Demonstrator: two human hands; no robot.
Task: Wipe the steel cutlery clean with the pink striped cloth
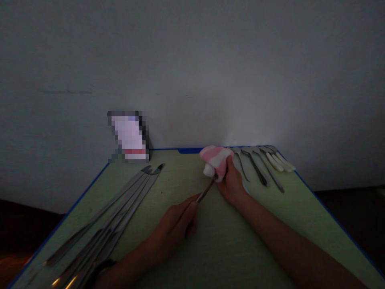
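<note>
Near the middle of the table, my left hand [177, 220] is closed round the slim metal handle of a piece of cutlery [207, 190]. The handle slants up and away to the right. Its far end is hidden in a pink and white cloth [217, 157], so I cannot make out its kind. My right hand [233, 182] grips the cloth, wrapping it about that end. Just beyond my right hand lie several spoons [258, 164] side by side, a few with white handles [278, 161].
Several long metal knives [126, 204] lie in a fanned row on the left of the pale green, blue-edged table [177, 176]. A phone with a lit, blurred screen [129, 136] leans at the back left. A grey wall [192, 72] stands behind the table. The light is dim.
</note>
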